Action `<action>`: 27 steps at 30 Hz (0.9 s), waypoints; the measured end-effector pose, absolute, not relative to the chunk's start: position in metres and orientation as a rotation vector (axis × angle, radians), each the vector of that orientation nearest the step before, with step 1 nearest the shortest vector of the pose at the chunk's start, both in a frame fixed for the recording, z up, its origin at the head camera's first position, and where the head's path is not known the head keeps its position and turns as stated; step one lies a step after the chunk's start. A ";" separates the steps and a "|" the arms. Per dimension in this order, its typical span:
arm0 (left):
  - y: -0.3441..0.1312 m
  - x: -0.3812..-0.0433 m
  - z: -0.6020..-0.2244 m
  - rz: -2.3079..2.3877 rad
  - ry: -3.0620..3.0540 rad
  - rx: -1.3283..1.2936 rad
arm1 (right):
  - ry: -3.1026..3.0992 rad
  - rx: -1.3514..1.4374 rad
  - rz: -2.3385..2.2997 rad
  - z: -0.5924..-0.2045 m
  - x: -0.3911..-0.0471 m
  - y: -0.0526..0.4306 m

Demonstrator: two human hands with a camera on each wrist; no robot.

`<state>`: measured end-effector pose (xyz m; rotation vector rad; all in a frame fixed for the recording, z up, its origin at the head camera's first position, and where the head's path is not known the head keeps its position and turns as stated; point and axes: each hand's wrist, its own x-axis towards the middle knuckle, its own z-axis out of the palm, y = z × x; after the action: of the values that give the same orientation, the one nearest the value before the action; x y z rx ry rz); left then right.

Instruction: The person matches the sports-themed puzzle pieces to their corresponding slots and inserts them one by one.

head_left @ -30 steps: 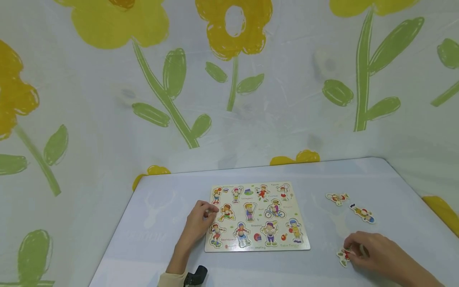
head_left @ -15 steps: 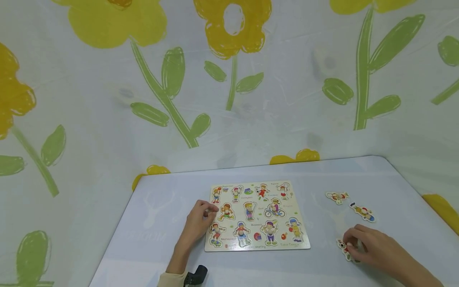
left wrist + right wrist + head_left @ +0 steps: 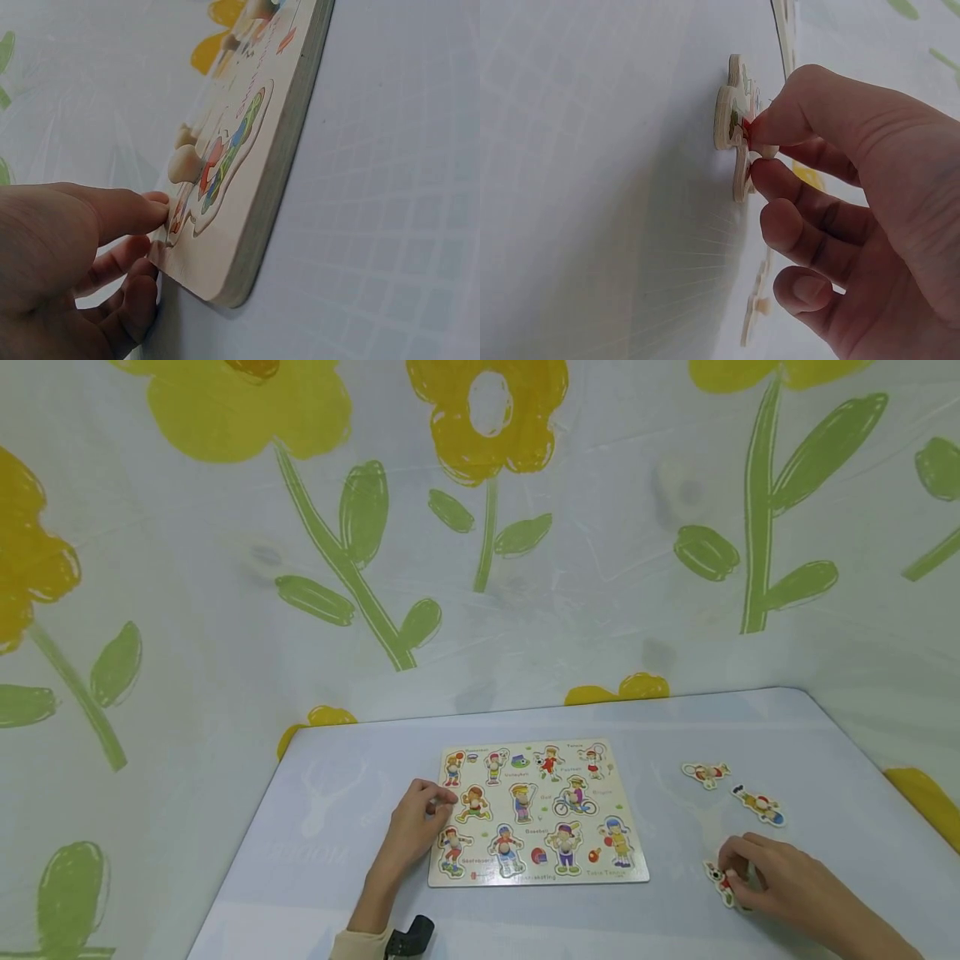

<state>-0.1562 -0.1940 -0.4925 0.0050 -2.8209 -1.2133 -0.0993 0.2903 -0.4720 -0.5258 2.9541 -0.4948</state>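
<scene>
A wooden knob puzzle board (image 3: 540, 837) lies mid-table, filled with several cut-out children playing sports. My left hand (image 3: 414, 823) holds its left edge; in the left wrist view, the thumb (image 3: 135, 214) and fingertips meet at the board's side, close to a round wooden knob (image 3: 185, 163). Right of the board, my right hand (image 3: 787, 881) pinches a puzzle piece (image 3: 716, 878) with red, white and green on it. Thumb and forefinger close on its knob in the right wrist view, where the piece (image 3: 726, 116) shows its pale wooden edge. The fingers hide part of its picture.
Two loose puzzle pieces lie beyond my right hand: one with a racket (image 3: 707, 774), and one with a blue end (image 3: 759, 807). The white tabletop (image 3: 337, 827) ends at a flowered cloth backdrop (image 3: 600, 610). A black strap device (image 3: 410, 937) sits on my left wrist.
My right hand has shifted slightly away from me, and the piece under its fingers has turned a little, its ball now toward the upper left. My left hand and the board have stayed put.
</scene>
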 end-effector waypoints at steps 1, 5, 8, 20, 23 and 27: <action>-0.194 -0.156 -0.492 -1.214 -2.822 0.006 | 2.956 -0.528 -0.495 -0.472 -0.099 0.290; -0.194 -0.156 -0.492 -1.214 -2.823 0.006 | 2.961 -0.545 -0.500 -0.472 -0.100 0.290; -0.194 -0.156 -0.493 -1.219 -2.821 0.004 | 2.953 -0.550 -0.507 -0.472 -0.100 0.291; -0.194 -0.155 -0.493 -1.216 -2.814 -0.005 | 2.960 -0.606 -0.531 -0.472 -0.101 0.293; -0.194 -0.155 -0.493 -1.216 -2.814 -0.004 | 2.968 -0.628 -0.541 -0.473 -0.101 0.292; -0.194 -0.155 -0.493 -1.210 -2.817 -0.001 | 3.055 -0.783 -0.597 -0.476 -0.103 0.290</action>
<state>-0.1554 -0.1941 -0.4934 -0.0011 -2.8174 -1.2103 -0.1026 0.2901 -0.4762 -0.7835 3.0550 -0.5970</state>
